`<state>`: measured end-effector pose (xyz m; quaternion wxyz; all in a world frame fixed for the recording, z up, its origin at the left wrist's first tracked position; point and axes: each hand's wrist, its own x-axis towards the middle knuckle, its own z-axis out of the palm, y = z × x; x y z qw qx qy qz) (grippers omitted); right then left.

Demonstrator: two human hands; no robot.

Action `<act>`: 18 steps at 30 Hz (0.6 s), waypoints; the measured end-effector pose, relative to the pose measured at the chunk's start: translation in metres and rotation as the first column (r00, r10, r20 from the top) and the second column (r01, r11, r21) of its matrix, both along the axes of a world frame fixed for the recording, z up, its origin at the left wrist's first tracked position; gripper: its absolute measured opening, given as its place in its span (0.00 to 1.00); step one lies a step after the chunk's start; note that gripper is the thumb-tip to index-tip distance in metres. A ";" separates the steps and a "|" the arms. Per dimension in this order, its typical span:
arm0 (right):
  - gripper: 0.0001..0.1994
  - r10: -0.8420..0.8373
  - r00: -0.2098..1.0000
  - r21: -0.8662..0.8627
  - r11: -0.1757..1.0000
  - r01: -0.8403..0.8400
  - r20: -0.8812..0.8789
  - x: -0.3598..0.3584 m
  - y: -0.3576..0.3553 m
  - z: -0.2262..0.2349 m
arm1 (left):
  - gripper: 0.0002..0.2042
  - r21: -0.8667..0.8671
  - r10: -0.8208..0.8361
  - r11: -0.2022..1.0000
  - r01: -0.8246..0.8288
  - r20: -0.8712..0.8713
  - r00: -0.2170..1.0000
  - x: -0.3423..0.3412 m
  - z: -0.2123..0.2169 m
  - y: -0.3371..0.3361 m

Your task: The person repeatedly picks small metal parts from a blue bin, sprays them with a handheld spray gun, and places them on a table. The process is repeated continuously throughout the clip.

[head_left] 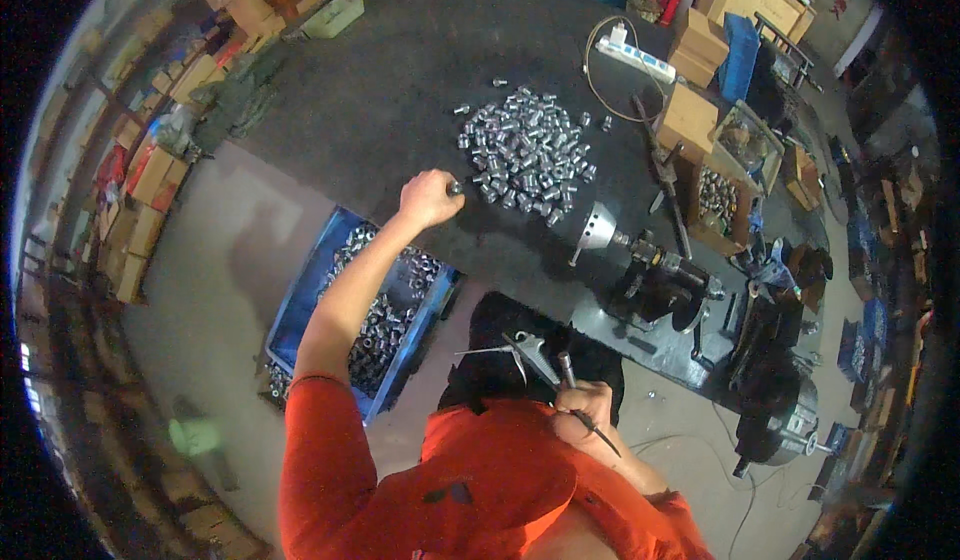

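Head view: the left hand reaches out over the dark tabletop, its grip clenched around a small metal piece whose end shows past the fingers. That end points right, toward the pile of metal fittings just beside it; most of the piece is hidden, so its full long axis cannot be told. Bare tabletop spreads wide beyond the hand, leftward and toward the far side, while the pile limits room on the right. Near the tabletop's left corner, a blue bin of more fittings sits under the left forearm. The right hand is close to the body, off the near edge, its grip wrapped around a slim tool. The tool's metal end stands out on the far side, pointing away from the body; a dark strip slants down and right from the hand, and whether both are one piece is unclear. A pale metal tool lies on the dark-clad lap, near the right hand. A clamped machine crowds the tabletop's right side, its silver head toward the pile.
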<state>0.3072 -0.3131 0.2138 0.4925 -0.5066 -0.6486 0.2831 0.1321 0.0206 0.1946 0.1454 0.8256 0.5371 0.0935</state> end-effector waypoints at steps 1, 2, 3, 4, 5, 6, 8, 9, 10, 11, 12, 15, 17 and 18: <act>0.09 -0.013 1.000 -0.013 1.000 0.013 0.000 0.000 -0.002 0.001 | 0.13 0.023 0.020 1.000 -0.020 -0.008 1.000 0.002 -0.003 0.014; 0.09 -0.015 1.000 0.010 1.000 0.015 0.023 0.003 -0.004 -0.005 | 0.13 0.052 0.034 0.998 -0.032 -0.041 0.999 0.004 -0.005 0.027; 0.08 -0.026 0.999 0.011 1.000 0.026 0.019 0.005 -0.004 -0.004 | 0.13 0.075 0.042 0.997 -0.037 -0.072 0.997 0.009 -0.008 0.037; 0.08 -0.031 0.999 0.012 0.999 0.030 0.010 0.004 -0.004 -0.001 | 0.14 0.063 0.050 0.997 -0.046 -0.068 0.996 0.008 -0.013 0.047; 0.08 -0.032 0.999 0.015 0.999 0.032 0.000 0.004 -0.003 0.001 | 0.14 0.060 0.047 0.997 -0.047 0.004 0.999 0.008 -0.020 0.056; 0.08 -0.049 0.999 -0.002 0.999 0.049 0.006 0.004 -0.006 0.000 | 0.15 0.050 0.040 0.998 -0.044 0.070 0.997 0.010 -0.025 0.057; 0.07 -0.070 0.997 -0.033 0.997 0.070 0.018 0.005 -0.008 -0.005 | 0.15 -0.177 0.070 0.984 -0.019 0.285 0.956 0.011 -0.029 0.064; 0.11 -0.165 0.986 0.001 0.986 0.165 -0.015 -0.001 -0.009 -0.013 | 0.16 -0.213 0.031 0.974 0.072 0.441 0.897 0.008 -0.031 0.059; 0.11 -0.176 0.984 -0.015 0.984 0.176 0.001 -0.003 -0.007 -0.008 | 0.17 -0.235 0.038 0.968 0.089 0.487 0.873 0.007 -0.028 0.054; 0.11 -0.182 0.983 -0.030 0.983 0.182 0.017 -0.004 -0.004 -0.004 | 0.18 -0.255 0.051 0.962 0.102 0.530 0.846 0.001 -0.025 0.049; 0.12 -0.175 0.985 -0.008 0.985 0.174 -0.016 -0.005 -0.003 -0.009 | 0.20 -0.230 0.028 0.966 0.116 0.542 0.840 -0.007 -0.024 0.044; 0.08 -0.085 0.996 -0.052 0.995 0.085 0.005 0.000 -0.005 -0.009 | 0.18 -0.242 0.082 0.960 0.140 0.723 0.686 -0.039 -0.002 0.007; 0.08 -0.096 0.995 -0.059 0.993 0.098 0.039 0.001 -0.007 -0.015 | 0.16 -0.227 0.115 0.970 0.086 0.742 0.661 -0.069 0.002 -0.016; 0.08 -0.093 0.993 -0.068 0.993 0.098 0.076 0.000 -0.006 -0.014 | 0.14 -0.234 0.181 0.972 0.001 0.756 0.630 -0.092 -0.004 -0.024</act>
